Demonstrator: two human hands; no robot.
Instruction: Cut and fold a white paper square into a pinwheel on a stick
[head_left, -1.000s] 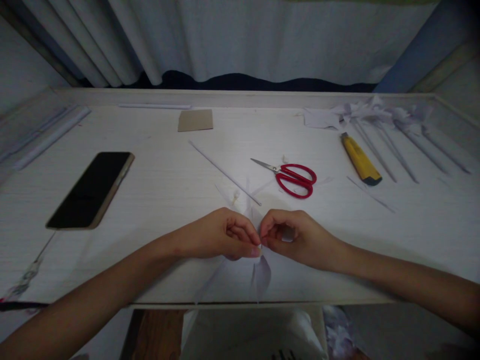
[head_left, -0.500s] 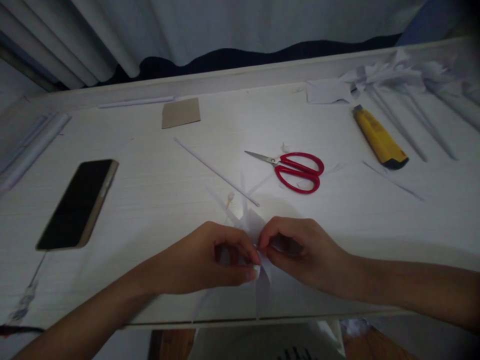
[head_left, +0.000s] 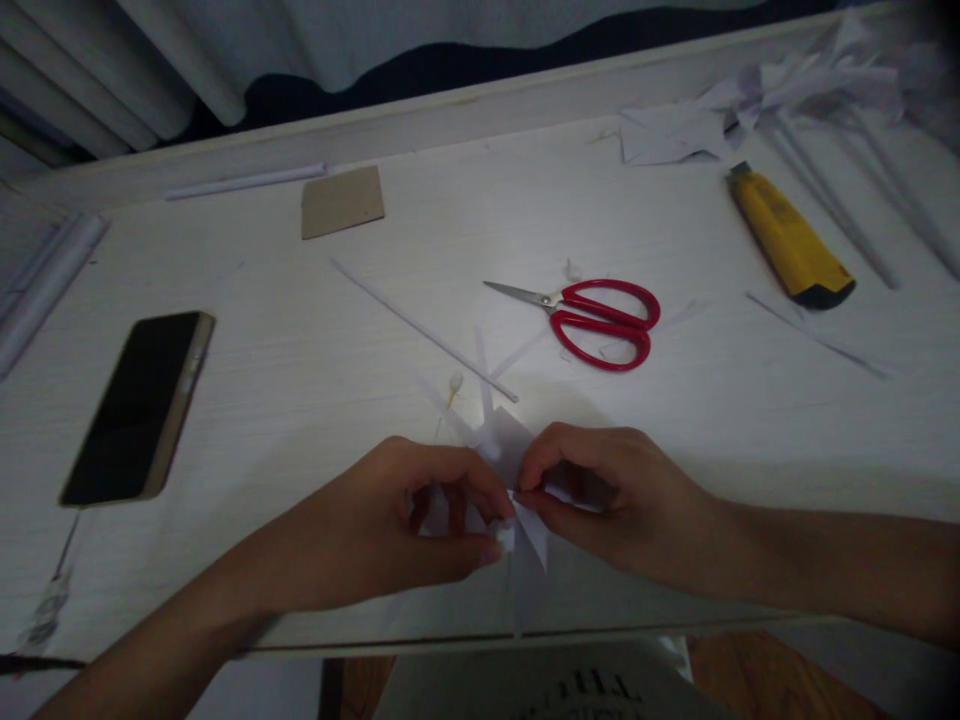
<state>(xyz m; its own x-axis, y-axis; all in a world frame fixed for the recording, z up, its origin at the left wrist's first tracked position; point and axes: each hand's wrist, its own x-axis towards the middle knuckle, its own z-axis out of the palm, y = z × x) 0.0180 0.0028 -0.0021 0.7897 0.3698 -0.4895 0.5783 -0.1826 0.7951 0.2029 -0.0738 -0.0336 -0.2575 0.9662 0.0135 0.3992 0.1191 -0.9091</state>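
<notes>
Two hands meet at the near edge of the table [head_left: 315, 400], both pinched on a small white paper piece [head_left: 517, 470] with pointed flaps; one flap hangs over the edge. The left hand [head_left: 405, 525] grips it between thumb and curled fingers, and the right hand [head_left: 607, 495] nips its centre with thumb and forefinger, tips almost touching. The paper looks very light, thin and limp, likely to crease or tear if pulled, so the folded centre seems the safest hold, not the flaps.

Far left lies a dark phone [head_left: 135, 405]. A yellow knife [head_left: 791, 238] is far right, red scissors [head_left: 592, 315] lie beyond the hands, and a thin white stick [head_left: 420, 328] lies left of them.
</notes>
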